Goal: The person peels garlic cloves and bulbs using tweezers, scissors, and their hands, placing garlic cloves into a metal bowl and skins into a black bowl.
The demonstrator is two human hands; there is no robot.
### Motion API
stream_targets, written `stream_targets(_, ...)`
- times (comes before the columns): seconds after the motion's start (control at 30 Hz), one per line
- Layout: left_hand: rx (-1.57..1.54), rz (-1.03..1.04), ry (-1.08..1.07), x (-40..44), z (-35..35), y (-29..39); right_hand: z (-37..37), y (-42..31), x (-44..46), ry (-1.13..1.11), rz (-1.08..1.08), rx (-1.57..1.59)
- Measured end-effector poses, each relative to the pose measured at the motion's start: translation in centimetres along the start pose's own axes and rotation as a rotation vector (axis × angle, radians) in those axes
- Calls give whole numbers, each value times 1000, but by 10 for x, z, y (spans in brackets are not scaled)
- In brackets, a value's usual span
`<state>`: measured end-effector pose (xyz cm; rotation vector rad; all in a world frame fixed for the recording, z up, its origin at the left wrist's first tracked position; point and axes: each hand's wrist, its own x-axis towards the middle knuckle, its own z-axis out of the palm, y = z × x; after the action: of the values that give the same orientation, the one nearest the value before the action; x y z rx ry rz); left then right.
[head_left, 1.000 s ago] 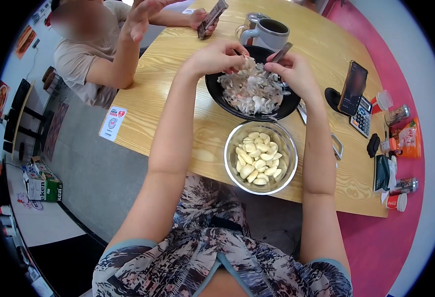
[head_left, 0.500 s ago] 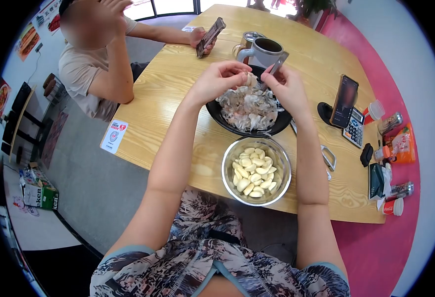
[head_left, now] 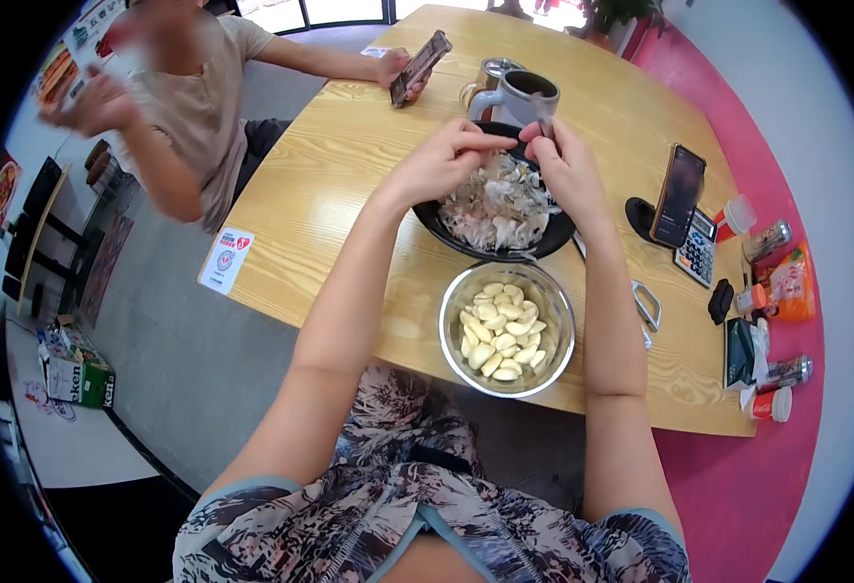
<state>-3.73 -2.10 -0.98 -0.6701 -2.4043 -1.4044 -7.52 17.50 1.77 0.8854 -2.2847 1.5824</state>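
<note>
My right hand (head_left: 565,167) is closed round a small knife (head_left: 543,119), its grey metal part pointing up and blurred. My left hand (head_left: 451,160) is over the black bowl (head_left: 434,225), its index finger stretched towards my right fingertips and its other fingers curled. Anything inside those curled fingers is hidden. Papery garlic skins (head_left: 501,209) heap up in the black bowl under both hands. Nearer to me, a steel bowl (head_left: 453,361) holds many peeled garlic cloves (head_left: 500,328).
Behind the black bowl stand a grey mug (head_left: 524,97) and a glass jar (head_left: 495,70). A propped phone (head_left: 677,194), a calculator (head_left: 696,251) and scissors (head_left: 647,306) lie to the right. Across the left corner sits a person (head_left: 194,107) holding a phone (head_left: 420,68).
My left index finger has straightened out of its pinch, and the pale piece there no longer shows. My right hand tilted the knife upright. The seated person's raised hand dropped from the head.
</note>
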Motion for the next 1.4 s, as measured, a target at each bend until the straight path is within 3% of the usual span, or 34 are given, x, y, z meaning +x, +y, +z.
stream_targets(0.1,-11,36,8,2,2,-6,-2,1,1,-69,16,-197)
stream_targets(0.4,-54,53,15,2,0,5,4,2,0,-66,44,-116)
stream_targets(0.5,-301,-75,15,0,-2,7,-2,6,-1,-45,48,-164)
stream_targets(0.57,-372,-12,130,-2,-1,1,-8,6,-4,-248,122,-266)
stream_targets(0.6,-370,-9,131,-3,-1,-3,-8,6,-5,-247,119,-266)
stream_targets(0.67,-352,-83,89,-6,-2,-6,-6,-4,-5,-176,115,-239)
stream_targets(0.9,-211,-52,81,-8,3,4,3,-15,-6,-110,48,-75)
stream_targets(1.0,-184,-51,117,-10,7,6,5,-7,-4,-163,34,-181)
stream_targets(1.1,55,-7,107,-9,8,3,6,-19,-8,-159,-37,-309)
stream_targets(1.2,-76,-22,134,-9,10,3,5,-19,-8,-113,-49,-218)
stream_targets(1.27,-341,-85,136,-9,7,7,3,-17,-6,-39,9,-243)
stream_targets(1.4,-455,-135,150,-8,2,4,0,-11,-6,-102,-8,-220)
